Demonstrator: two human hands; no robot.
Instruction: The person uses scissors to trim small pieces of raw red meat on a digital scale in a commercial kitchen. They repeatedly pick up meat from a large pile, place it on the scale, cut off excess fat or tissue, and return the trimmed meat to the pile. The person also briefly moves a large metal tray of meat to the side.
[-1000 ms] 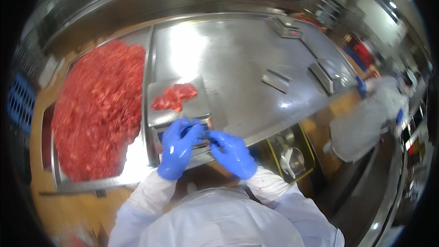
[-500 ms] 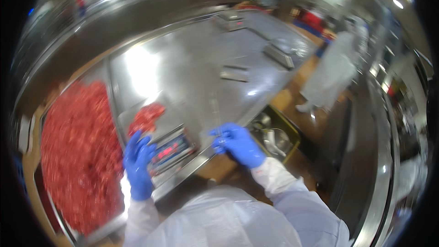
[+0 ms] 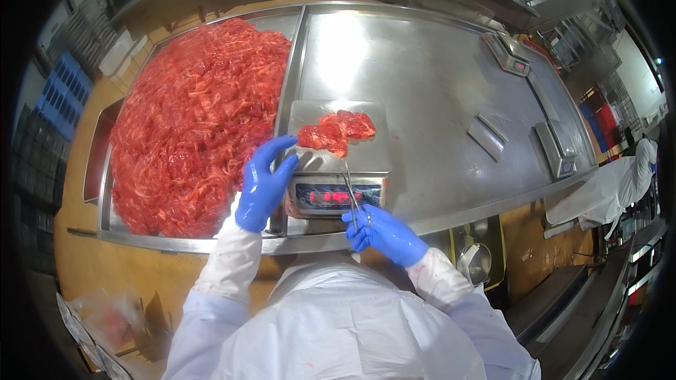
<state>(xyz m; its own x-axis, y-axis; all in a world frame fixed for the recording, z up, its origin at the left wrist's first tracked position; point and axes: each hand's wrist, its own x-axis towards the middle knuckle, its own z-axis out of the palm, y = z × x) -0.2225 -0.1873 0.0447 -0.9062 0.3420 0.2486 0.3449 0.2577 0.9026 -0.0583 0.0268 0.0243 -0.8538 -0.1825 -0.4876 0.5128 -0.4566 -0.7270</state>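
Note:
A digital scale with a flat steel pan stands before me, its red display lit. On the pan lie raw red meat pieces, touching each other. My left hand, in a blue glove, hovers at the pan's left edge beside the meat, thumb and fingers apart and holding nothing. In a blue glove too, my right hand grips slim metal scissors at the scale's lower right. Their tips point up toward the meat; the fingers partly hide the handles.
Left of a raised steel divider is a large heap of raw meat strips. More scales and a metal bar rest on the steel table at right. A bin with metal bowls stands below the table's front edge.
My view has swung to the left, so the meat heap and scale sit more centrally and look sharper. The scissors stay in my right hand; my left hand stays open near the meat.

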